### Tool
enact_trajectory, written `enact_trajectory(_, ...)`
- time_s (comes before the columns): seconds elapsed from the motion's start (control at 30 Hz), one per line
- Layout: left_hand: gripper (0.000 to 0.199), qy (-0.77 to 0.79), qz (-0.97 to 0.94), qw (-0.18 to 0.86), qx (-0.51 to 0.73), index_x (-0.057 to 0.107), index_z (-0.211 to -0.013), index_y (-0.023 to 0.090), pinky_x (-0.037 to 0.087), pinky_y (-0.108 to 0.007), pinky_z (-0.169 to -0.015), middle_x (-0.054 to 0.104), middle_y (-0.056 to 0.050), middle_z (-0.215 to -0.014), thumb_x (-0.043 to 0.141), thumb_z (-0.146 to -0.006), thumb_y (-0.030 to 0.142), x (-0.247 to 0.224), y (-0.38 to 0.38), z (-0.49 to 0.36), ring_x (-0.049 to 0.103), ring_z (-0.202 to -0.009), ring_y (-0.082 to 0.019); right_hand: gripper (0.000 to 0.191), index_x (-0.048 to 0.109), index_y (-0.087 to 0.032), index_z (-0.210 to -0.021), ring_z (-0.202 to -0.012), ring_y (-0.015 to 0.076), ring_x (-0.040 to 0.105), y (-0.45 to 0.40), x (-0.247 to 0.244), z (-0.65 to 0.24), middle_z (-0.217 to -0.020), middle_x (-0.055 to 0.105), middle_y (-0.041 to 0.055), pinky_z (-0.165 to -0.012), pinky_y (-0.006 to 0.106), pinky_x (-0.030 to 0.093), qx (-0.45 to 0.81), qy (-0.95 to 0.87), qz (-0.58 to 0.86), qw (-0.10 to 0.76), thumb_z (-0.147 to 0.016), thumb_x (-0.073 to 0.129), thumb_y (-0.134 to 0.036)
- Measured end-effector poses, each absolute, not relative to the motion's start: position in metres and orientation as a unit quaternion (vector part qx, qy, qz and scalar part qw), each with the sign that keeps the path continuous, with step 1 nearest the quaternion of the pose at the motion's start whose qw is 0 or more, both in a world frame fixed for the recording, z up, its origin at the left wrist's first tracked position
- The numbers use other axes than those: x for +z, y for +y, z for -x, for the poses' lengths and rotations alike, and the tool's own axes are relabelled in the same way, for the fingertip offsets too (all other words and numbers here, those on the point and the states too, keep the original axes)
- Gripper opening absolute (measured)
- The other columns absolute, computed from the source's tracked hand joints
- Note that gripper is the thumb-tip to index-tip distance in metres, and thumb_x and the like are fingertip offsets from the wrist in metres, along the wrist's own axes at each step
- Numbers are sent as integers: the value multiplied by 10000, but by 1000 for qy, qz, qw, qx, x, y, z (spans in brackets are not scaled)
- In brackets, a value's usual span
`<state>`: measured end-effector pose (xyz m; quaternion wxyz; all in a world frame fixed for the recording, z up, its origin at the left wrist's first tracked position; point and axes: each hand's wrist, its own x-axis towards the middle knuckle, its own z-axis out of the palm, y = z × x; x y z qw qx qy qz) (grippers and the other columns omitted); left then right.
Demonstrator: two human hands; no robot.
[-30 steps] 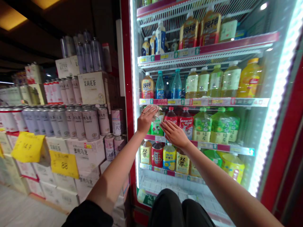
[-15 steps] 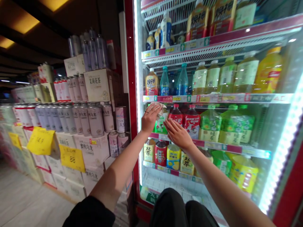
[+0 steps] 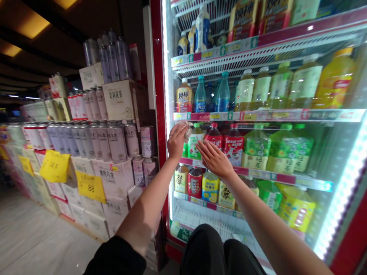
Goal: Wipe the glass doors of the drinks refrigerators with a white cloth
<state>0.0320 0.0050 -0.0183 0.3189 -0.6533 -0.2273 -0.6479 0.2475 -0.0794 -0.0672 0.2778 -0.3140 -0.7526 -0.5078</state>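
Note:
My left hand presses a crumpled pale cloth against the glass door of a lit drinks refrigerator, just below a shelf edge with price strips. My right hand lies flat on the same glass with its fingers apart, holding nothing. Behind it, inside the refrigerator, stand red-labelled cola bottles. A green-capped drink bottle stands between the two hands behind the glass.
Stacked tins of tea and cartons with yellow price signs rise left of the refrigerator's red frame. A tiled aisle floor runs along them. My dark trousered knees show at the bottom.
My left hand has slid left along the glass with the cloth, uncovering the green-capped bottle. My right hand has barely moved. The whole view has tilted slightly.

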Motion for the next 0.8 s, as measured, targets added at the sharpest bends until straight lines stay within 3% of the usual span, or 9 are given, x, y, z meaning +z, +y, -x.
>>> enact_trajectory(0.2,676,-200,696,355,-591,372,-1683,347,539,-500,-1271,645,-27,-1575,493,-1072,85,-47,-1,-32,449,-1603,-220,872,-116,-163,-1727,-1646,285,346,-81,-66,-246,-1782,244,109,-1329,486,365,-496,-758,314,284,-1088,475,-201)
enact_trajectory(0.33,625,-196,758,352,-513,407,-1669,344,477,-480,-1317,579,-7,-1643,448,-1090,113,-20,5,-14,407,-1624,-214,851,-113,-133,-1724,-1651,265,333,-81,-65,-244,-1776,274,118,-1331,466,359,-500,-755,320,279,-1095,458,-192)
enact_trajectory(0.4,610,-222,745,334,-533,434,-1657,349,452,-486,-1333,570,-3,-1652,437,-1092,119,-11,11,-3,395,-1631,-214,841,-95,-142,-1729,-1655,263,323,-81,-65,-244,-1781,266,107,-1334,464,356,-495,-757,326,277,-1094,454,-191)
enact_trajectory(0.53,630,-276,689,305,-597,414,-1672,322,395,-528,-1360,531,-33,-1683,426,-1081,105,-27,15,8,349,-1654,-230,835,-63,-180,-1741,-1656,259,321,-83,-65,-243,-1791,238,89,-1343,467,343,-479,-763,332,280,-1087,457,-188)
enact_trajectory(0.67,669,-274,711,333,-556,369,-1695,283,359,-516,-1374,506,-55,-1700,453,-1060,91,-48,9,5,301,-1669,-240,848,-81,-169,-1737,-1658,267,313,-83,-65,-243,-1790,244,93,-1339,475,354,-482,-762,334,277,-1087,463,-193)
enact_trajectory(0.8,685,-265,734,339,-526,370,-1696,300,354,-489,-1380,514,-31,-1697,428,-1053,71,-27,12,4,317,-1664,-229,860,-86,-187,-1736,-1660,265,306,-82,-65,-244,-1792,230,82,-1341,480,356,-474,-767,333,277,-1079,469,-186)
